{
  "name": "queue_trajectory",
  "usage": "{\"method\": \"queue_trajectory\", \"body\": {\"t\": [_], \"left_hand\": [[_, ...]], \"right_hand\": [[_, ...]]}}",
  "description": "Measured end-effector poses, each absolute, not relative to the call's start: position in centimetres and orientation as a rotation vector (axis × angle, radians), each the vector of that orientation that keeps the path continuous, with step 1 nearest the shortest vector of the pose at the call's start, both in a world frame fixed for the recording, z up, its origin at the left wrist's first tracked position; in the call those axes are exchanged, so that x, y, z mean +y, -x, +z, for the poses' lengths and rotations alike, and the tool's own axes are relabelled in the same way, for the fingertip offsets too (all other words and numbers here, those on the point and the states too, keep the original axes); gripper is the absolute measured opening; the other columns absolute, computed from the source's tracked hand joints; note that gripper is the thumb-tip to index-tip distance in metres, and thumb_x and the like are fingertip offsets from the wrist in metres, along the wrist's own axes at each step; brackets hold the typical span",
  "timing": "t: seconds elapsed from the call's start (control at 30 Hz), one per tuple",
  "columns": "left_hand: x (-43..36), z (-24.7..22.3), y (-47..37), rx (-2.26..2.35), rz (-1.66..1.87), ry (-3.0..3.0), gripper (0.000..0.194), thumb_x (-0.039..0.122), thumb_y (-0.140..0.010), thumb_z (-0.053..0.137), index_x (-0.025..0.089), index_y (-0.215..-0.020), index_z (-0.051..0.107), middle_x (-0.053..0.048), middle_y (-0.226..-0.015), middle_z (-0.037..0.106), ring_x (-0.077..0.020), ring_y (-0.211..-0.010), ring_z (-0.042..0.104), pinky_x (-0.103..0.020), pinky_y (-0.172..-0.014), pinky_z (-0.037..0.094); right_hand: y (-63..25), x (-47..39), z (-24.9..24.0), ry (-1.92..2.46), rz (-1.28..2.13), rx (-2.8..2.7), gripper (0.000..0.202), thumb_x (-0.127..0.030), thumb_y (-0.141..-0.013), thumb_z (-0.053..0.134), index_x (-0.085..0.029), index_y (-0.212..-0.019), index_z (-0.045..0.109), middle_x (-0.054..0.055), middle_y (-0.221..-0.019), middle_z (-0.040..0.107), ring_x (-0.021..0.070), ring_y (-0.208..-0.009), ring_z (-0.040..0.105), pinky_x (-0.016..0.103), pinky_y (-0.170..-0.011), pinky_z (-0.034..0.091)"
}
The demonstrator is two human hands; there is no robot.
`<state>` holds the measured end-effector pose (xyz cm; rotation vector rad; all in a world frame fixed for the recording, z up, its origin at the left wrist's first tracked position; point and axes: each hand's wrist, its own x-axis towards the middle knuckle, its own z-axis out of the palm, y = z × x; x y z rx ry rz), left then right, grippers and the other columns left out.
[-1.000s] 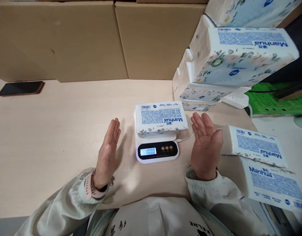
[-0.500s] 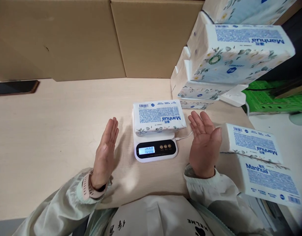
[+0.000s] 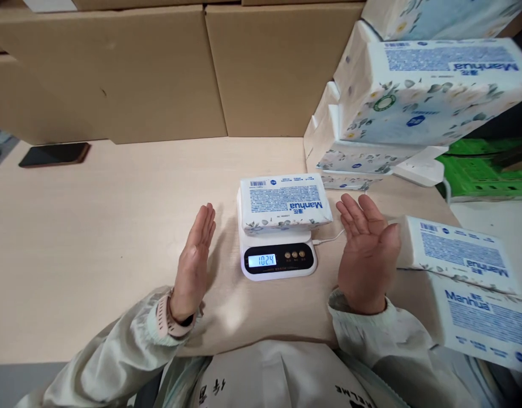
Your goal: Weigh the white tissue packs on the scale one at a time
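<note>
A white pack of tissues (image 3: 286,204) with blue print lies on a white digital kitchen scale (image 3: 279,266). The scale's lit display (image 3: 262,260) appears to show 102.4, though its decimal point is hard to make out. To the left of the scale, apart from it, my left hand (image 3: 193,260) is held with fingers stretched and the palm turned inward. My right hand (image 3: 366,255) is on the other side, palm up and fingers extended, holding nothing. A white cable (image 3: 329,240) runs from the scale's right side toward that hand.
Stacked tissue packs (image 3: 414,107) stand at the back right. Two more packs (image 3: 460,255) lie right of my right hand. Cardboard boxes (image 3: 278,73) line the back of the table (image 3: 116,272). A phone (image 3: 55,155) lies at the back left, and a green crate (image 3: 486,175) sits far right.
The scale's reading has gone from about 100.0 to about 102.4. The whole view has shifted slightly, while both hands keep the same pose beside the scale.
</note>
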<state>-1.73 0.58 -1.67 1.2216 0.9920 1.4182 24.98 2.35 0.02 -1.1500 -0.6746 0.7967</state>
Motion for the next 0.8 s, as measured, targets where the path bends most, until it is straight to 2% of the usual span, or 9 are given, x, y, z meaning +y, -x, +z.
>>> {"method": "queue_trajectory", "body": {"t": [0.3,0.5,0.8], "left_hand": [[0.57,-1.79,1.66,0.986,1.422,-1.209,0.055,0.062,-0.109,0.05,0.04,-0.159,0.058,0.003,-0.175,0.04,-0.0273,-0.169,0.028,-0.048,-0.143,0.017],[0.51,-1.78,1.59,1.007,1.432,-1.179,0.057,0.062,-0.107,0.053,0.037,-0.158,0.059,0.001,-0.175,0.041,-0.0294,-0.168,0.029,-0.051,-0.142,0.017],[0.51,-1.88,1.65,0.964,1.431,-1.214,0.052,0.059,-0.111,0.049,0.041,-0.158,0.059,0.004,-0.175,0.042,-0.0265,-0.169,0.028,-0.049,-0.143,0.018]], "right_hand": [[-24.81,2.38,0.24,1.148,0.78,-0.673,0.057,-0.066,-0.105,0.041,-0.025,-0.13,0.071,0.009,-0.136,0.075,0.0289,-0.137,0.067,0.062,-0.133,0.03],[-24.77,2.4,0.35,1.151,0.783,-0.671,0.06,-0.067,-0.103,0.044,-0.021,-0.131,0.07,0.014,-0.137,0.074,0.0318,-0.139,0.065,0.061,-0.132,0.031],[-24.95,2.3,0.0,1.126,0.771,-0.708,0.058,-0.064,-0.106,0.041,-0.021,-0.132,0.071,0.013,-0.135,0.076,0.0301,-0.136,0.067,0.061,-0.132,0.032]]}}
